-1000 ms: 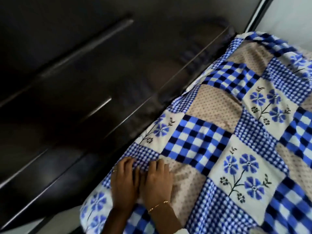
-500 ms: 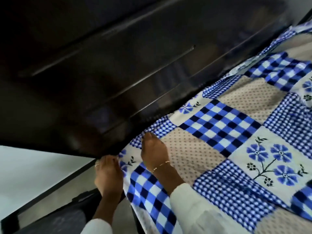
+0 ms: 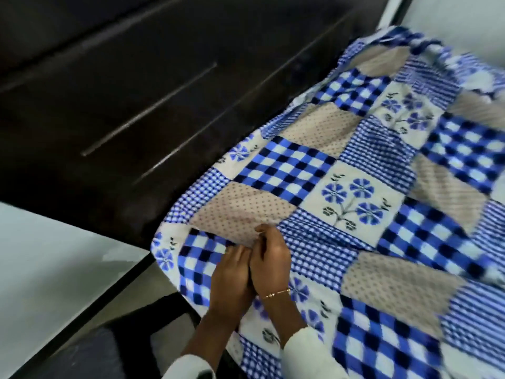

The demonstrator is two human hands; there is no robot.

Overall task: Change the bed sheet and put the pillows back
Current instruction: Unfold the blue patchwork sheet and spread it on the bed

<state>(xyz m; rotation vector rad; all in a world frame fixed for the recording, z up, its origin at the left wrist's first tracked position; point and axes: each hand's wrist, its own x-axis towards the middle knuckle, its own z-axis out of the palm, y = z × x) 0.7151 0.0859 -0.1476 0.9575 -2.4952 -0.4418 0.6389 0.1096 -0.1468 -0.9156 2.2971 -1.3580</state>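
Pinching a fold of the blue patchwork bed sheet (image 3: 341, 192) low in the frame's centre, the left hand (image 3: 232, 280) and right hand (image 3: 270, 258) press together, apparently smoothing its corner beside the dark headboard (image 3: 136, 105); tucking likely follows.

- The bed sheet (image 3: 355, 203) runs off the right and bottom edges; its far corner is smeared by motion blur.
- The left hand (image 3: 231, 280) and the right hand (image 3: 270, 258) press together, fingertips tucked into a fold, so their grip cannot be read.
- Both sleeves are cut off at the bottom edge.
- The dark headboard (image 3: 136, 91) runs off the top and left edges.
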